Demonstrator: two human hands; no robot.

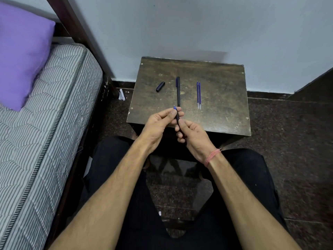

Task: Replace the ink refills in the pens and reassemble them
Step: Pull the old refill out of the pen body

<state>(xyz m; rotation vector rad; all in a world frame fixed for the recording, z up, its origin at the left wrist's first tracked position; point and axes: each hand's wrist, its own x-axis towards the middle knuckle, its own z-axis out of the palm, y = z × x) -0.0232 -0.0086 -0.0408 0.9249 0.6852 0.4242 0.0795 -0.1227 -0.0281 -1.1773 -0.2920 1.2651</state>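
Slim black pen barrel (177, 117) pinched between left hand (158, 124) and right hand (193, 136) fingers.

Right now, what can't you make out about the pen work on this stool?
Head view only:
- Held pen: lower barrel hidden inside the right hand; left hand covers its tip section.
- Two refills: too small to tell ink levels.
- Loose cap: its opening faces away.
- Capped pen: refill inside hidden.

Single head-worn wide-angle cam, looks forward and down from above seated lap. Small dark worn wooden counter (207, 98) centre frame, near, against pale wall. Striped mattress (45, 123) at left edge. No second view.
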